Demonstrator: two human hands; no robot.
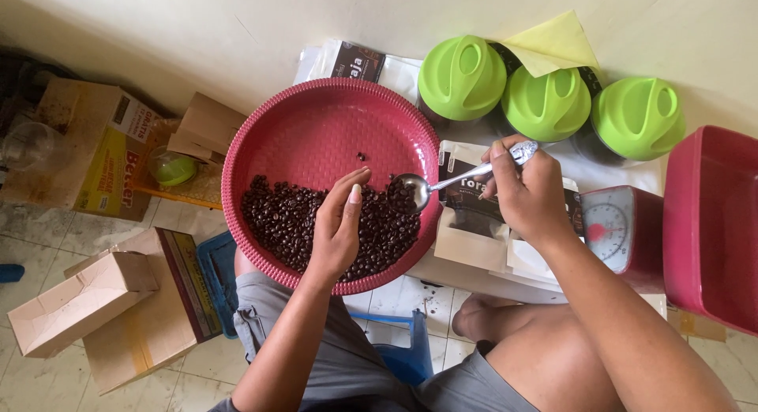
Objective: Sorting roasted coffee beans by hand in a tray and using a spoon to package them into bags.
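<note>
Cardboard boxes (118,301) are lying at the left, the left hand (338,226) is resting flat with fingers together on the coffee beans (316,222) in the pink basket (316,120), and the right hand (529,195) is pinching a spoon (442,183) over them, beside a paper pouch (474,214) and three green lids (545,100).

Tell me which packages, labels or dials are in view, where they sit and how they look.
Dark pouch: flat, black, above the red basket.
Open pouch: black and white, under the spoon in the right hand.
Scale dial: round, white, on a red scale.
Printed carton: yellow-brown, far left.
Plain cartons: brown, lower left.
</note>
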